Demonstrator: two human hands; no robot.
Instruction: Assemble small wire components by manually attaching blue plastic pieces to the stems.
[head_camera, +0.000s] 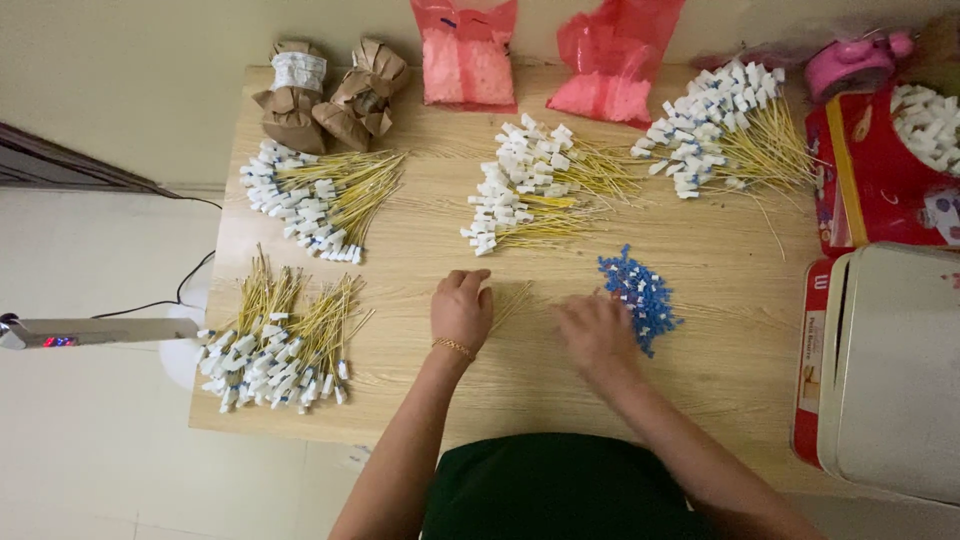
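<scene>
At the left edge a grey lamp arm (95, 331) reaches over the wooden counter (740, 290). On the counter's left side lie two heaps of yellow wires with white caps (275, 345), one near the front and one further back (315, 200), and behind them two brown paper bundles (330, 95). The left hand (461, 308) rests knuckles up on the counter, fingers curled over the end of a few thin yellow wires (512, 300); it seems to pinch them, but I cannot tell for sure. The right hand (597, 335) lies flat with loose fingers, touching the pile of small blue caps (640, 292). Further back are more capped wires (530, 190) and two pink bags (465, 55)
</scene>
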